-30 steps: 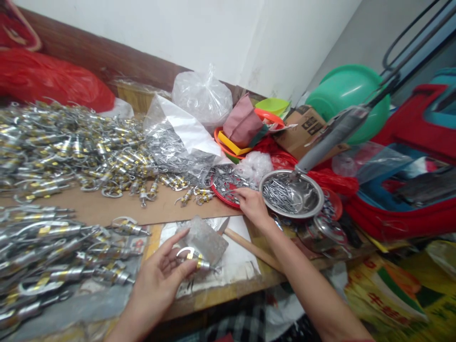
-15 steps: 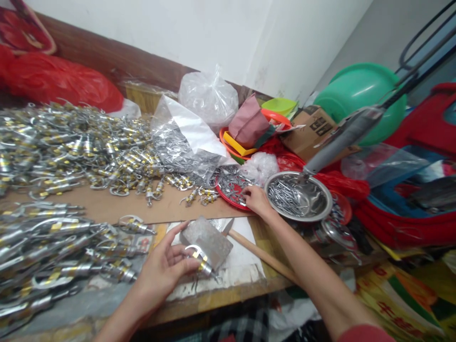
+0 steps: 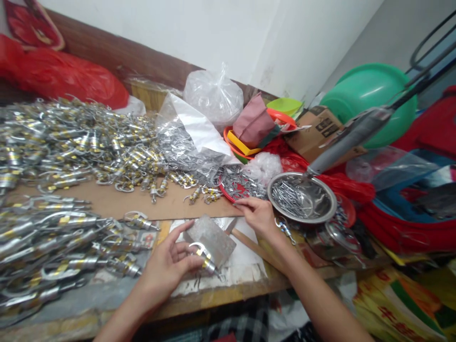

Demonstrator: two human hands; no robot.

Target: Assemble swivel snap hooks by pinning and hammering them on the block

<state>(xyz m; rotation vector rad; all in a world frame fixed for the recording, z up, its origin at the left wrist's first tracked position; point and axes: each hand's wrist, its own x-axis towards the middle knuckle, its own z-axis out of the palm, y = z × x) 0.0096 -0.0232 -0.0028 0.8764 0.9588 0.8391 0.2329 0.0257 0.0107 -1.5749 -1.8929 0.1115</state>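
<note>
My left hand (image 3: 174, 259) pinches a silver and yellow metal fitting (image 3: 206, 260) with a curved hook, over the front of a grey metal block (image 3: 213, 240). My right hand (image 3: 254, 213) is at the front edge of a red plate (image 3: 228, 194) of small metal pieces, its fingertips pressed together; whatever they hold is too small to name. Under my right wrist lies the wooden handle of a hammer (image 3: 252, 247). Another fitting (image 3: 285, 230) rests just right of that wrist.
Many finished-looking fittings (image 3: 78, 142) are heaped at the left. A steel bowl (image 3: 333, 199) of metal pins stands right of the plate, below a grey pole-like tool (image 3: 335, 147). Plastic bags, a carton (image 3: 313, 128) and a green basin (image 3: 374, 99) fill the back.
My right hand has drawn back from the pieces on the red plate toward the block. The fitting beside my right wrist has come into view. My left hand keeps its hold.
</note>
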